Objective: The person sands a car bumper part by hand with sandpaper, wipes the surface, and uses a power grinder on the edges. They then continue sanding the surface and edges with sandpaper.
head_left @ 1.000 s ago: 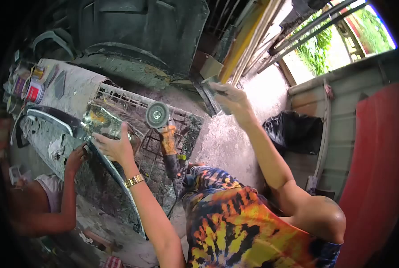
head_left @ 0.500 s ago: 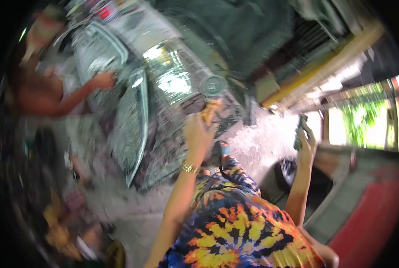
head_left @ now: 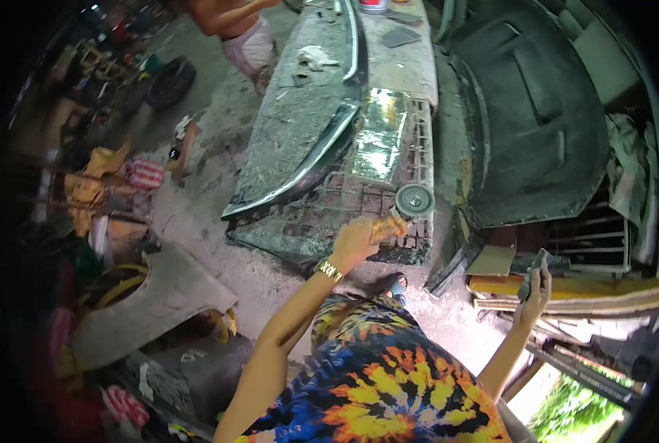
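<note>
My left hand, with a gold watch on the wrist, is closed around the yellow body of an angle grinder. Its round grey disc faces up over the corner of a wire-mesh work table. Off to the right, my right hand grips a flat dark grey piece whose kind I cannot make out. A long dark curved trim strip with a bright edge lies on the table, left of the grinder. Beyond the disc rests a shiny reflective sheet.
A black car hood leans at the right. A grey fender panel lies at lower left. Behind the table's left side stands another person. Tyres and clutter fill the far left. Wooden boards lie at right.
My view has swung to the left and sharpened, so the table now sits more upright in sight. Both hands still hold the same things. The other person has shifted toward the top edge.
</note>
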